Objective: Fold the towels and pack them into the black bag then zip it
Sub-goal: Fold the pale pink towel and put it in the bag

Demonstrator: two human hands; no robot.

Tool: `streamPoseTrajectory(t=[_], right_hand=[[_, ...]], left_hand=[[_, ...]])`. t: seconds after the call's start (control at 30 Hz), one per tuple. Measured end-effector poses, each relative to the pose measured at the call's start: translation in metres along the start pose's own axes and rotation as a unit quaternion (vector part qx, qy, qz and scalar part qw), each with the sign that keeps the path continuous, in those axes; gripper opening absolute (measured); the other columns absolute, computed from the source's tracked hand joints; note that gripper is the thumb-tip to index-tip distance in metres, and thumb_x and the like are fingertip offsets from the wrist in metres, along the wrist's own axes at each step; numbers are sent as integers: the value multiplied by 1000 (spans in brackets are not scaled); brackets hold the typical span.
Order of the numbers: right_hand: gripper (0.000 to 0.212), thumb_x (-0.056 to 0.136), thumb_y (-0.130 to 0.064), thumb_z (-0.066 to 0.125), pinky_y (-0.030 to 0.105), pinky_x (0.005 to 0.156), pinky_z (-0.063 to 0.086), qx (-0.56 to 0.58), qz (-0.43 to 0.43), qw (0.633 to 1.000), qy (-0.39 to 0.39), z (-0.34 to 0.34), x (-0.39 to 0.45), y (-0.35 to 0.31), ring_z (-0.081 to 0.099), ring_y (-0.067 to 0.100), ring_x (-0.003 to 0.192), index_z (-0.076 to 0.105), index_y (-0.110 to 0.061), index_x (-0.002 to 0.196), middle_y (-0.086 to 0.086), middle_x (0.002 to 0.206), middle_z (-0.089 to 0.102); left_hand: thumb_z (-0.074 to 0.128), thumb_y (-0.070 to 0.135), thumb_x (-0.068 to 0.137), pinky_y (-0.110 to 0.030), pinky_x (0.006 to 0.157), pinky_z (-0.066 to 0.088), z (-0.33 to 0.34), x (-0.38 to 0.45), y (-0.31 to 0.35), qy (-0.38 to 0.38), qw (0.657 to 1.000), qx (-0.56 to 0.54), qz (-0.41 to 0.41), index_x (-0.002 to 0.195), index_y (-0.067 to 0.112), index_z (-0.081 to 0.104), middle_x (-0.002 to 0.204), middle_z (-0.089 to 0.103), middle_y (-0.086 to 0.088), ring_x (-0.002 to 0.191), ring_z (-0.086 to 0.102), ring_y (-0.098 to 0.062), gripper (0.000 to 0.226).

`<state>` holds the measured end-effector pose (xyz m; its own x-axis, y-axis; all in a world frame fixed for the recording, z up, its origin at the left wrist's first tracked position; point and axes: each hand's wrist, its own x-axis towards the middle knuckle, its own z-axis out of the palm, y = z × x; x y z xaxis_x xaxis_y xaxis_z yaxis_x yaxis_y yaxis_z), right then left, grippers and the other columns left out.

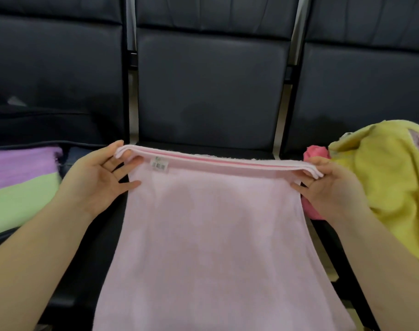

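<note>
Left hand (101, 177) and right hand (332, 187) each pinch a top corner of the pink towel (210, 230). Towel hangs doubled before the dark seats (210, 87).

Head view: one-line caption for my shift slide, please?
Both hands, left hand and right hand, pinch a doubled pale pink towel taut by its top corners.

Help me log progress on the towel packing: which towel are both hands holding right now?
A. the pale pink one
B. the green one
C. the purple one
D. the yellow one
A: the left hand and right hand each pinch a top corner of the pale pink towel, stretched between them.
</note>
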<state>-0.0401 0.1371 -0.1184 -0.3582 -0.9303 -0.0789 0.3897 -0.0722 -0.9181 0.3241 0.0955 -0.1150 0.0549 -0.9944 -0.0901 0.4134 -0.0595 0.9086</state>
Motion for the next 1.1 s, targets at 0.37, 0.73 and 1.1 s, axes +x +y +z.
streamPoseTrajectory(t=[0.37, 0.73, 1.1], right_hand=[[34, 90, -3, 32, 37, 94, 43, -11, 0, 999, -39, -26, -50, -12, 60, 26, 92, 63, -12, 79, 5, 82, 65], [27, 75, -5, 60, 33, 84, 50, -403, 228, 870, -169, -79, -121, -20, 62, 21, 89, 73, -11, 98, 7, 103, 66], [36, 86, -27, 68, 25, 83, 43, -653, 30, 751, -86, -54, -128, 12, 55, 16, 104, 60, -22, 121, 3, 120, 58]], left_hand=[[82, 41, 50, -49, 94, 43, -27, -54, 11, -92, 994, 65, 17, 71, 27, 75, 79, 73, 6, 102, 69, -17, 25], [92, 50, 39, -22, 64, 55, -70, -130, -6, -245, 865, 407, -161, 82, 14, 78, 87, 74, -9, 81, 72, -15, 58], [66, 40, 85, -18, 66, 45, -45, -148, -28, -61, 717, 694, 18, 85, 33, 66, 82, 65, 11, 75, 61, -2, 7]])
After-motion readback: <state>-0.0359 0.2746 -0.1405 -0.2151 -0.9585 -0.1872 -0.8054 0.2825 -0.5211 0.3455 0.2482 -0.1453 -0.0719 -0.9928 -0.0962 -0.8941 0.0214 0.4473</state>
